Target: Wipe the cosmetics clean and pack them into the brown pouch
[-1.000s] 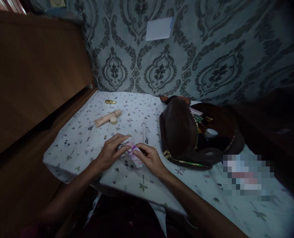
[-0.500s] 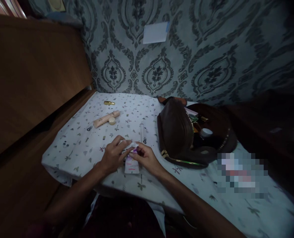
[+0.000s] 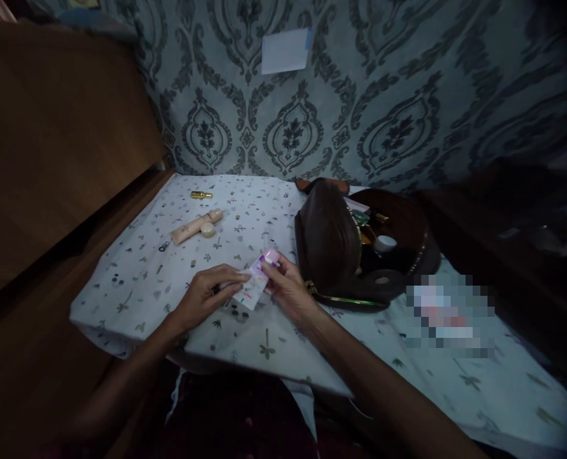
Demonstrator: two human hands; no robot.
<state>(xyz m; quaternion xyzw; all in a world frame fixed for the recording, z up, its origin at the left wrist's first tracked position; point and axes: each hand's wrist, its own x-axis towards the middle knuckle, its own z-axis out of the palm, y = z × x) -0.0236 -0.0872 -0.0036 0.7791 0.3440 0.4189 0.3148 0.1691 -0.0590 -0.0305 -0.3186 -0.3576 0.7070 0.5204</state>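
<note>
Between my two hands, over the front of the cloth, is a small flat white packet with pink and purple print. It lies tilted, its purple end up toward the right. My right hand is closed around that end, thumb on top. My left hand pinches the left side of the packet between thumb and fingers. Just beyond the hands lies a clear, slim item, partly hidden. Farther back on the left are a beige tube, a round cream-coloured piece touching it, and a small gold item.
An unzipped dark brown bag stands right of my hands, with a white-lidded jar and other small items inside. A blurred-out item lies farther right on the patterned cloth. Wooden furniture borders the left, and a papered wall the back.
The packet has turned from upright to slanting, its purple end now up to the right. My left hand has slid off its top to its left side. The view has shifted slightly.
</note>
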